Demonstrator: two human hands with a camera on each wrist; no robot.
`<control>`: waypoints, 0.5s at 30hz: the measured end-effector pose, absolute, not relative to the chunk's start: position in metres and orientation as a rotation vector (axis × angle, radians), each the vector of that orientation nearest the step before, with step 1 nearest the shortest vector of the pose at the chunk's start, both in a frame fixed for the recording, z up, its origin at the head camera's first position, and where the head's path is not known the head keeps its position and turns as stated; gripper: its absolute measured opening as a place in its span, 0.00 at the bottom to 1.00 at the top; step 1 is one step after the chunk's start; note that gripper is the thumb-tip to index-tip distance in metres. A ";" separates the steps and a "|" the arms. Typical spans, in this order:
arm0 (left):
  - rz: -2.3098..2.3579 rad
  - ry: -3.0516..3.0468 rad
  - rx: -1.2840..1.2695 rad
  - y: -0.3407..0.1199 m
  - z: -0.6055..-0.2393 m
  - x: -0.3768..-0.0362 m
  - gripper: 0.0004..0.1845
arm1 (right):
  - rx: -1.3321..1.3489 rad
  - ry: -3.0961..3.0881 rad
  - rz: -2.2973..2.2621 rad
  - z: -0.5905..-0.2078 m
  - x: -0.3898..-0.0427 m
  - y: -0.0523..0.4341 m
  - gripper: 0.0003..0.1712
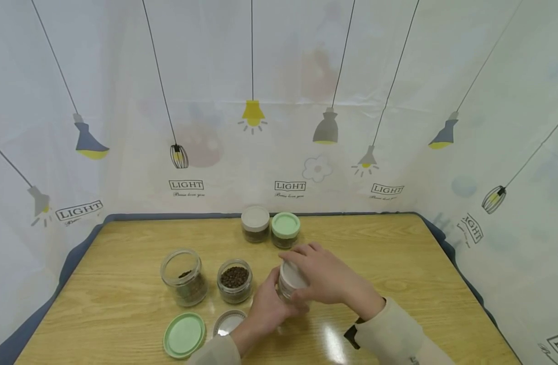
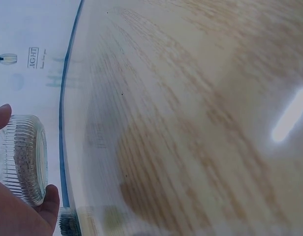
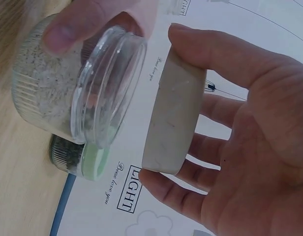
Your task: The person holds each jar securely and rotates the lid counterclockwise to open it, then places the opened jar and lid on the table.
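Note:
My left hand (image 1: pixel 270 307) grips a ribbed glass jar (image 3: pixel 53 93) with pale, grain-like contents; its base also shows in the left wrist view. Above it, my right hand (image 1: pixel 328 275) holds an off-white lid (image 3: pixel 176 115) by the rim between thumb and fingers. A gap separates the lid from the jar's bare threaded mouth in the right wrist view. Left of my hands stand an open jar of dark brown beans (image 1: pixel 234 280) and a taller open jar (image 1: pixel 187 284) partly filled with something dark. A green lid (image 1: pixel 184 335) lies in front of them.
A second round lid (image 1: pixel 228 323), partly behind my left forearm, lies beside the green one. Toward the table's back edge stand two closed jars, one with a whitish lid (image 1: pixel 255 219) and one with a green lid (image 1: pixel 286 225). A printed curtain (image 1: pixel 224 167) surrounds the wooden table (image 1: pixel 388 253).

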State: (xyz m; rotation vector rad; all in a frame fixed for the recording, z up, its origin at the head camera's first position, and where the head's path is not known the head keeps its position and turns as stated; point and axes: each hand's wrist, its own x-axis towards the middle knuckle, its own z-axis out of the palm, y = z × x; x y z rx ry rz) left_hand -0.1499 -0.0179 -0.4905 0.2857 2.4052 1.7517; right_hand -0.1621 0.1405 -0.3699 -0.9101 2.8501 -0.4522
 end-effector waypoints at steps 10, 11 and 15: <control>1.742 2.402 0.265 -0.019 -0.491 -0.150 0.53 | -0.871 2.853 -0.516 -0.366 -0.160 0.144 0.45; 1.741 2.400 0.263 -0.019 -0.491 -0.150 0.53 | -0.863 2.855 -0.526 -0.366 -0.160 0.145 0.45; 1.749 2.383 0.276 -0.020 -0.489 -0.149 0.53 | -0.846 2.859 -0.547 -0.363 -0.159 0.146 0.44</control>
